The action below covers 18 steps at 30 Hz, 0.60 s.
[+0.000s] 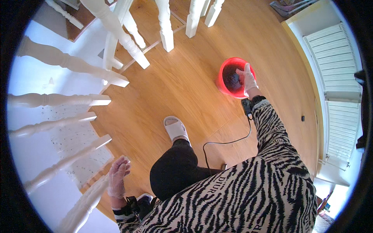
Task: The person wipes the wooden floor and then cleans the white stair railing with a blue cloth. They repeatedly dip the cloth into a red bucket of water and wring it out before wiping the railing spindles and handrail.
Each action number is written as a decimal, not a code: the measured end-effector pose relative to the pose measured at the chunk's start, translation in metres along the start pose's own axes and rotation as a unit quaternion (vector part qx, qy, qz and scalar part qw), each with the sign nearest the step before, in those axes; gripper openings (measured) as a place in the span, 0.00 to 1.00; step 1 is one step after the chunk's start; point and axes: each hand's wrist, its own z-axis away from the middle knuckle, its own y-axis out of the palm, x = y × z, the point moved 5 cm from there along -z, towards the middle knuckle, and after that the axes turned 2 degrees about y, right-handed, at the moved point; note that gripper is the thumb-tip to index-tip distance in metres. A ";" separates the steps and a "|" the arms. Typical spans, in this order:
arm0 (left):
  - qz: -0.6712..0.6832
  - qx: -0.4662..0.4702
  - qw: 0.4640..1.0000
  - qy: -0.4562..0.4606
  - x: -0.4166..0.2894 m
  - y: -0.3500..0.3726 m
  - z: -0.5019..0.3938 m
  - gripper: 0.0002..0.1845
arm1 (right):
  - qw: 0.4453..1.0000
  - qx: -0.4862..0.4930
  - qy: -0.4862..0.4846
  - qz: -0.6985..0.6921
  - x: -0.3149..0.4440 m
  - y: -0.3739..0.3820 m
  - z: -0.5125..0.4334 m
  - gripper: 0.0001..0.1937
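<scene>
A red bucket (220, 84) with dark contents stands on the wooden floor, right of the middle of the view. My right hand (247, 78), in a clear plastic glove, reaches over its rim with the fingers inside the bucket; whether they grip anything is hard to tell. My left hand (119, 176), gloved the same way, is at the lower left beside a white turned baluster (84, 201), its fingers partly curled. Whether it holds something small cannot be made out. A dark device (246, 107) with a cable hangs at my right wrist.
White balusters (165, 29) line the floor's edge at the left and top, with a drop beyond them. A white radiator (335, 64) is on the right wall. A small black object (303, 118) lies on the floor near it. My foot in a light slipper (175, 128) is mid-floor.
</scene>
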 end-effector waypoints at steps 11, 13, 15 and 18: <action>-0.041 0.010 0.999 0.000 -0.007 0.002 0.006 0.24 | 0.931 -0.079 0.063 0.351 -0.028 0.005 -0.014 0.47; -0.042 -0.001 0.999 -0.016 -0.006 0.001 0.007 0.24 | 0.942 -0.054 0.052 0.327 -0.029 0.008 -0.011 0.48; -0.045 -0.001 0.999 -0.018 -0.005 0.000 0.007 0.24 | 0.971 -0.034 0.019 0.236 -0.028 0.011 -0.006 0.48; -0.058 0.010 0.998 -0.014 -0.004 -0.003 0.005 0.24 | 0.976 -0.063 0.003 0.210 -0.025 0.007 0.003 0.51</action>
